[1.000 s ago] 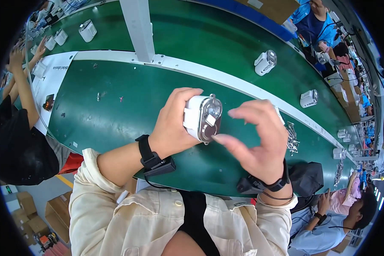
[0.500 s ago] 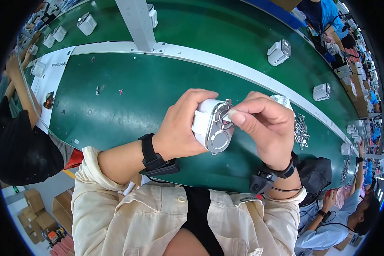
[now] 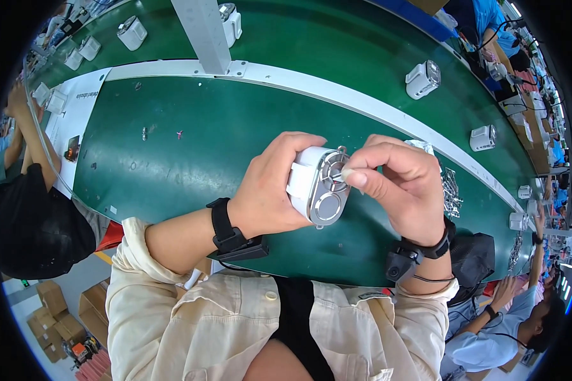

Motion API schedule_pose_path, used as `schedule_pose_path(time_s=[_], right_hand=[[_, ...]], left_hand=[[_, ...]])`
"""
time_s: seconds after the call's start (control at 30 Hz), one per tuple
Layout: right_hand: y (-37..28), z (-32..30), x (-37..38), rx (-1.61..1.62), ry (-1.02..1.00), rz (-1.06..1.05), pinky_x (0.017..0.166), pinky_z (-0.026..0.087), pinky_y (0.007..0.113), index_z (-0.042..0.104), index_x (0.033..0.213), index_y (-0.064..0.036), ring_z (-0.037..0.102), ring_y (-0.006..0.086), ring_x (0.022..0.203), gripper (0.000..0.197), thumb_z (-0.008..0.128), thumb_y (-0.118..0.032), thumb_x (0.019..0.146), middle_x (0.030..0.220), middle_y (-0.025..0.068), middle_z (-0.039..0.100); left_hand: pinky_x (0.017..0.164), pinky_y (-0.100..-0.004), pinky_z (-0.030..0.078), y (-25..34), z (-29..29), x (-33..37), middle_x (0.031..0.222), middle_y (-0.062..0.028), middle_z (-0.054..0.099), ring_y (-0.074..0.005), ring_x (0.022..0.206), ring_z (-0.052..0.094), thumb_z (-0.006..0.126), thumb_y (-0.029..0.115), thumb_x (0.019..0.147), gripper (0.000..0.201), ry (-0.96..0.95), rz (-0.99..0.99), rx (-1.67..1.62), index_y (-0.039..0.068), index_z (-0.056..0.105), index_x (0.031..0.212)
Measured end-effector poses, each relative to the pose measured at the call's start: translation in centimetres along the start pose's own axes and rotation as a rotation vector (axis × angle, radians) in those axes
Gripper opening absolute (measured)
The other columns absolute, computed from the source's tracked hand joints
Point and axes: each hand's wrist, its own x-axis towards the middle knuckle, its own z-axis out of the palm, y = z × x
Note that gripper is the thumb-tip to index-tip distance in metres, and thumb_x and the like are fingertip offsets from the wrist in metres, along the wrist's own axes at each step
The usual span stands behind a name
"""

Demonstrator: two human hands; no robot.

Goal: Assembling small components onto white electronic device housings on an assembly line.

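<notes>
My left hand is wrapped round a white device with rounded ends, holding it tilted above the green table. Its silver oval face is turned up and toward the right. On that face sit a spoked round part and, nearer me, a ringed round disc. A small metal loop sticks out at the far end. My right hand is closed in a pinch, thumb and forefinger tips at the right edge of the spoked part. Whatever lies between those fingertips is too small to make out.
Small metal parts lie piled right of my right hand. Beyond a white rail, similar white devices stand on a green belt. A white post rises from the rail. Co-workers sit on both sides.
My right hand has drawn slightly right, and its fingertips cover less of the spoked part. The devices beyond the rail have shifted a little to the right. My left hand stays put.
</notes>
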Motion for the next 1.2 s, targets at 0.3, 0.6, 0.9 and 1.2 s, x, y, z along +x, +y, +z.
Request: schedule_pose_path(time_s=[0.3,0.6,0.9,1.2], right_hand=[[0.0,0.6,0.5,-0.565,0.055,-0.362,0.058,0.042,0.031,0.068,0.089,0.0024,0.055,0.0201,0.062,0.014,0.071,0.002,0.075,0.072,0.0072,0.061],[-0.7,2.5,-0.6,-1.110,0.118,-0.585,0.056,0.039,0.034,0.068,0.095,0.0046,0.054,0.0230,0.062,0.026,0.072,0.002,0.069,0.073,0.0075,0.057],[1.9,2.1,1.0,0.040,0.159,-0.072,0.084,0.047,0.034,0.064,0.112,0.0020,0.057,0.0196,0.097,0.032,0.068,-0.010,0.083,0.107,0.0104,0.057],[3.5,2.0,1.2,0.484,-0.180,0.085,0.102,0.040,0.034,0.060,0.121,0.0009,0.052,0.0233,0.120,0.036,0.052,-0.023,0.096,0.141,0.0157,0.045]], left_hand=[[0.075,-0.0317,0.052,-0.4,0.1,0.0,0.104,-0.0109,0.062,-0.0211,0.088,0.064,0.085,0.018,0.066,0.066,0.008,-0.041,0.051,0.004,0.049,0.119],[0.068,-0.0365,0.055,-0.3,0.2,0.2,0.104,-0.0160,0.060,-0.0305,0.085,0.064,0.085,0.021,0.061,0.069,0.093,0.045,0.237,0.003,0.048,0.116],[0.070,-0.0362,0.054,0.1,-0.2,0.2,0.105,-0.0156,0.060,-0.0305,0.088,0.065,0.085,0.020,0.062,0.067,0.092,0.019,0.127,0.003,0.048,0.116],[0.069,-0.0363,0.053,-0.6,0.1,0.3,0.105,-0.0144,0.060,-0.0305,0.084,0.065,0.084,0.018,0.064,0.061,0.064,0.075,0.124,0.005,0.050,0.113]])
